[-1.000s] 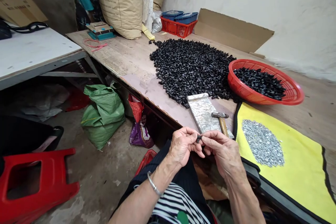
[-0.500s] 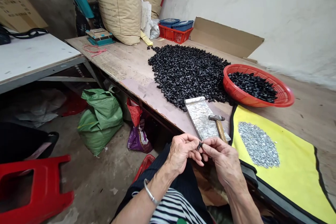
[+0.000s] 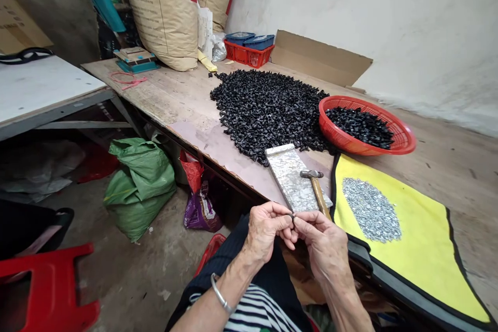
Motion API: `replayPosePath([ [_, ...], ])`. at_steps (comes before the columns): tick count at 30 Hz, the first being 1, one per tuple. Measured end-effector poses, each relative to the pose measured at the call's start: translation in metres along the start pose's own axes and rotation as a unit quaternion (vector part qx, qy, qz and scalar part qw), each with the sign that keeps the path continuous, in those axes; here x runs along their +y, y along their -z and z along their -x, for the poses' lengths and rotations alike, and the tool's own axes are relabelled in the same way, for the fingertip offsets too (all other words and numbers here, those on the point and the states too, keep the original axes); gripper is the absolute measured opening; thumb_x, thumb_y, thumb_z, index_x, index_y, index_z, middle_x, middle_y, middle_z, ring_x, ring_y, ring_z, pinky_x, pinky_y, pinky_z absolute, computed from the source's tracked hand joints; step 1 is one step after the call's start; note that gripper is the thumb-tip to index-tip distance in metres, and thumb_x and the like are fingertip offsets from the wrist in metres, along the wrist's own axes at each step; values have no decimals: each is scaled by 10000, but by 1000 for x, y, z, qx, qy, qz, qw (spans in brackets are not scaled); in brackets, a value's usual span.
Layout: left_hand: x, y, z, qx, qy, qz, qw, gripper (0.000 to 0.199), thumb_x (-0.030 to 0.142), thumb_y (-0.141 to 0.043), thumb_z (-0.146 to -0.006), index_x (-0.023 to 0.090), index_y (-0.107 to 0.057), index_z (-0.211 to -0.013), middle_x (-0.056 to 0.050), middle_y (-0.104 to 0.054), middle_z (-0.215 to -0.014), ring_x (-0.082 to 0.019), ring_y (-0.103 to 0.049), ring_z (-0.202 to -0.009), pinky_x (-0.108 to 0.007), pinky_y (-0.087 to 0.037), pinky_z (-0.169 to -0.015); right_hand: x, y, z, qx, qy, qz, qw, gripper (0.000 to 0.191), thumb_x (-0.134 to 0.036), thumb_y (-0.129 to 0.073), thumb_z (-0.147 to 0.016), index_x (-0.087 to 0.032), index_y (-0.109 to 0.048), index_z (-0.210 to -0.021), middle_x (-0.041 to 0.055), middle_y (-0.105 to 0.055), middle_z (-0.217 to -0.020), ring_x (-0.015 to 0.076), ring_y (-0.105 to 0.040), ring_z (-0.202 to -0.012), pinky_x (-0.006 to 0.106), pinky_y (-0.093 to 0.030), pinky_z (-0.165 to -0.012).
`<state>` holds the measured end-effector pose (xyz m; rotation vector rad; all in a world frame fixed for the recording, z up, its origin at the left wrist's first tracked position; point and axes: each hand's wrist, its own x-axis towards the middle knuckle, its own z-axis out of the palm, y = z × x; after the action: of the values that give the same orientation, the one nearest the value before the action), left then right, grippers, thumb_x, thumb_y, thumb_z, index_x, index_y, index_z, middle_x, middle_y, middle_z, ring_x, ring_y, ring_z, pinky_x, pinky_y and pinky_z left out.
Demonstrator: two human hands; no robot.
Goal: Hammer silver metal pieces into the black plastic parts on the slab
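My left hand [image 3: 266,231] and my right hand [image 3: 322,238] meet above my lap at the table's edge, both pinching a small black piece [image 3: 292,216] between their fingertips. Just beyond them lies a worn metal plate [image 3: 293,179], with a wooden-handled hammer [image 3: 318,192] resting on it. A wide heap of black pieces [image 3: 268,109] spreads behind the plate. Small silvery metal parts [image 3: 371,210] lie in a pile on a yellow cloth [image 3: 424,249] to the right. More black pieces fill part of a red round basket [image 3: 406,140].
Tall paper sacks [image 3: 167,10], a red crate [image 3: 249,55] with blue boxes and a cardboard strip [image 3: 319,57] stand at the back. A green sack [image 3: 140,181], a purple bag [image 3: 201,211] and a red stool [image 3: 54,290] are on the floor at left.
The view has shifted a little, so the table and its contents appear further left. Both hands remain together, and the black piece between the fingertips now shows less.
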<state>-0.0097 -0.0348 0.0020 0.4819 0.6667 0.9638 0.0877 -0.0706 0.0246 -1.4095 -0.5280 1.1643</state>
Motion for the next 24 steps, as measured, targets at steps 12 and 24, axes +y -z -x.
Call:
replayPosePath([
  [12,4,0,-7,12,24,7,1000,196,179,-719,-591,67,-608,-708,-36,-612,-548,-96,-521,-370,-224,-480,-325,-2,13,-11,12,39,123,992,336,-392,-697,-636,-152,-612,-855,-12,-595,-627,85,-466,-423,241,-372,-433],
  [24,7,-3,-18,114,-33,-40,992,227,204,-697,-556,102,-543,-687,-16,-601,-524,-97,-516,-382,-248,-497,-341,-21,59,-28,75,142,642,749,196,-363,-530,-710,-196,-566,-805,37,-594,-655,197,-554,-621,308,-370,-574],
])
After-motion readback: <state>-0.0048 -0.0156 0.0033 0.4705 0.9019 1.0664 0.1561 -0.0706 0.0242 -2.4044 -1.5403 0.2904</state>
